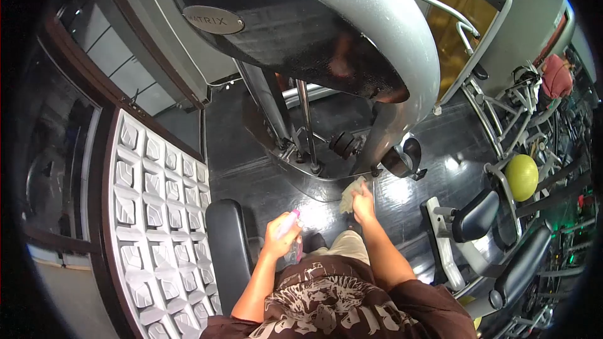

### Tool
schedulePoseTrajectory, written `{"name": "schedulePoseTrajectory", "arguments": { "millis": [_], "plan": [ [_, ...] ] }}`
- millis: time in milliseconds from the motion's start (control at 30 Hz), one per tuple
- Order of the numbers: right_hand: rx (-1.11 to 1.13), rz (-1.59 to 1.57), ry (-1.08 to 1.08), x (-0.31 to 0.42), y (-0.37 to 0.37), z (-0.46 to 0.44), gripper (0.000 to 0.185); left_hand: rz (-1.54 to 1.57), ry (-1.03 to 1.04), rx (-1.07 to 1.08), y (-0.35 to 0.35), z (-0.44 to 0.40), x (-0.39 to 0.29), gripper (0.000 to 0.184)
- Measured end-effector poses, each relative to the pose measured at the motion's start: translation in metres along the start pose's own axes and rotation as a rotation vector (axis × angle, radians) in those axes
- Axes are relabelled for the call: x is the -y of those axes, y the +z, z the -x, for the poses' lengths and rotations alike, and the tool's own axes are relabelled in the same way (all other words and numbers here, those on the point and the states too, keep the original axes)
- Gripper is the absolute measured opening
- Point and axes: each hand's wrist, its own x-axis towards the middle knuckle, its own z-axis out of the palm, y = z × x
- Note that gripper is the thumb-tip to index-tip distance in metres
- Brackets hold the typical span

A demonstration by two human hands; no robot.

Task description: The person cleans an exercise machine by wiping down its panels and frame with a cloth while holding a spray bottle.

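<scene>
My left hand [281, 237] is wrapped round a spray bottle [293, 252] with a pink and white top, held in front of my body. A pale crumpled cloth [350, 196] is pinched in my right hand [362, 204], farther out and to the right. Just beyond the cloth stands a large grey and black Matrix gym machine [301, 25]. Its dark base and a pedal [402, 158] lie nearest to my right hand. The cloth is close to the base; I cannot tell whether they touch.
A black padded bench [228, 254] stands close on my left, beside a white relief panel [160, 213]. To the right are a padded seat machine [475, 216], a yellow ball [521, 177] and more gym equipment. A person in a red top [556, 77] is farther back.
</scene>
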Motion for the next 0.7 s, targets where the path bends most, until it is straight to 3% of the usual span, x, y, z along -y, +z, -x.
{"name": "schedulePoseTrajectory", "arguments": {
  "millis": [133,267,400,433,467,533,600,633,700],
  "plan": [
    [-0.099,-0.302,0.067,0.038,-0.022,0.001,0.066,-0.018,0.008,-0.023,-0.002,0.003,-0.005,0.01],
    [-0.195,-0.29,-0.023,0.001,-0.026,-0.06,0.059,-0.021,-0.03,-0.045,-0.006,0.009,0.004,0.01],
    [-0.287,0.007,-0.069,0.017,0.007,-0.021,0.058,0.014,-0.022,-0.049,-0.007,0.008,0.005,0.009],
    [-0.053,-0.069,0.185,0.017,-0.001,-0.012,0.062,0.032,-0.028,-0.049,-0.005,0.009,0.005,0.009],
    [0.005,-0.085,0.125,-0.013,-0.003,-0.015,0.064,0.031,-0.022,-0.045,-0.003,0.008,0.003,0.008],
    [-0.062,0.188,-0.022,0.043,0.008,0.033,0.061,0.027,-0.005,-0.044,-0.001,0.006,-0.001,0.008],
    [-0.279,0.124,-0.171,-0.018,-0.013,-0.014,0.056,0.022,0.014,-0.056,0.0,0.007,-0.005,0.007],
    [-0.253,-0.128,-0.002,0.004,-0.02,-0.017,0.062,0.017,0.021,-0.061,0.0,0.009,-0.005,0.007],
    [-0.206,-0.153,-0.004,-0.02,-0.044,-0.066,0.066,-0.008,0.011,-0.048,-0.004,0.011,-0.001,0.007]
  ]
}}
